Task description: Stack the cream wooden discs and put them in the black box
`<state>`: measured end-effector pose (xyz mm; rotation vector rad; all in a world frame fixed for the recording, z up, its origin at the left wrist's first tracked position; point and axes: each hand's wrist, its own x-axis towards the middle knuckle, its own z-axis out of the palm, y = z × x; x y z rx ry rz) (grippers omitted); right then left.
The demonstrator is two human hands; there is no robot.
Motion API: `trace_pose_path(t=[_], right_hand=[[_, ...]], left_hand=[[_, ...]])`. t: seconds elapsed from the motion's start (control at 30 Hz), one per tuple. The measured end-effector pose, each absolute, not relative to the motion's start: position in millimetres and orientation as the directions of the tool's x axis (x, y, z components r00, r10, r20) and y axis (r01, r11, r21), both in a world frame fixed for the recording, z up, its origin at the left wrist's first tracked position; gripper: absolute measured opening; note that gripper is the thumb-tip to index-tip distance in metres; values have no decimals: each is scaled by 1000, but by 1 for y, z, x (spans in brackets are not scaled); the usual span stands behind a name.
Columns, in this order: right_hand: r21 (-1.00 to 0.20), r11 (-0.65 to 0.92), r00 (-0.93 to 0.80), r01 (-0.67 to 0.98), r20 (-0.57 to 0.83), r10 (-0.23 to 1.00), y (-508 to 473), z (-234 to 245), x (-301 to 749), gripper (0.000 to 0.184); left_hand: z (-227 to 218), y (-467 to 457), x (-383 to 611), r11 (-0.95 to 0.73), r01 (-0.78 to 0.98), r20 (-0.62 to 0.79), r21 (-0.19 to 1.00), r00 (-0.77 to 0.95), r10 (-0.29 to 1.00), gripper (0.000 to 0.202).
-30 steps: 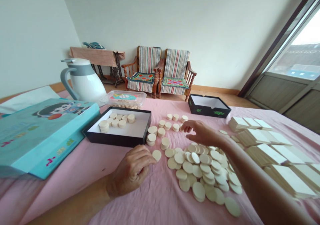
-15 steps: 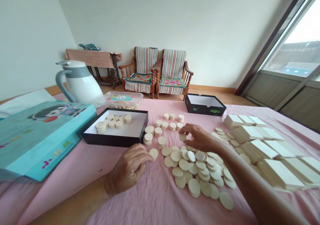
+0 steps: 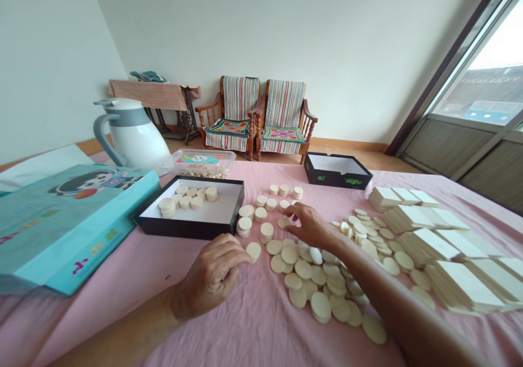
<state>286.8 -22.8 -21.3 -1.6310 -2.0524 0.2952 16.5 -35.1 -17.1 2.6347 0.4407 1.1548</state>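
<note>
My left hand (image 3: pixel 214 274) is closed, thumb and fingers pinching a pale round wooden disc (image 3: pixel 254 252) just above the cloth. Further right, my right hand (image 3: pixel 308 225) has another wooden disc (image 3: pixel 283 224) between its thumb and fingertips, beside the small stacks. Short stacks of discs (image 3: pixel 267 232) stand in loose rows between the hands and the black box. A spread-out heap of loose discs (image 3: pixel 321 304) lies below my right hand, partly hidden by the forearm. More stacks (image 3: pixel 196 202) stand inside the open black box (image 3: pixel 188 230) at left.
At left are a turquoise box (image 3: pixel 81 220) and a white-grey jug (image 3: pixel 137 138). Behind the black box sits a clear plastic container (image 3: pixel 204 163). A second black box (image 3: pixel 337 179) stands at the back. Stacked rectangular wooden pieces (image 3: pixel 429 242) line the right side.
My right hand has moved left with its disc, toward the rows of small stacks. My left hand keeps its pinch on its disc. The view has shifted slightly.
</note>
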Motion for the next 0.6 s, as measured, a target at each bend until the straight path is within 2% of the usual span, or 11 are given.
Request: trace_pose_path(t=[0.1,0.2,0.33,0.43,0.6], right_hand=[[-462,248,-176,852,194,965,-32,2,302,12],[-394,218,-242,893,-9,970,-46,28,319,16],[-275,236,-290,932,-175,941,-61,39,329,29],[-245,278,-331,929,-212,920,-63,32,326,35],[-246,286,-329,926,-159,931,-58,21,323,29]], left_hand=[[-17,-35,16,-929,173,677,328,643,359,25],[-17,-34,17,-931,167,679,324,644,352,27],[-20,-33,17,-928,177,672,327,647,360,25],[-21,-33,17,-927,188,672,325,643,366,24],[-21,-33,16,-928,182,674,325,643,362,25]])
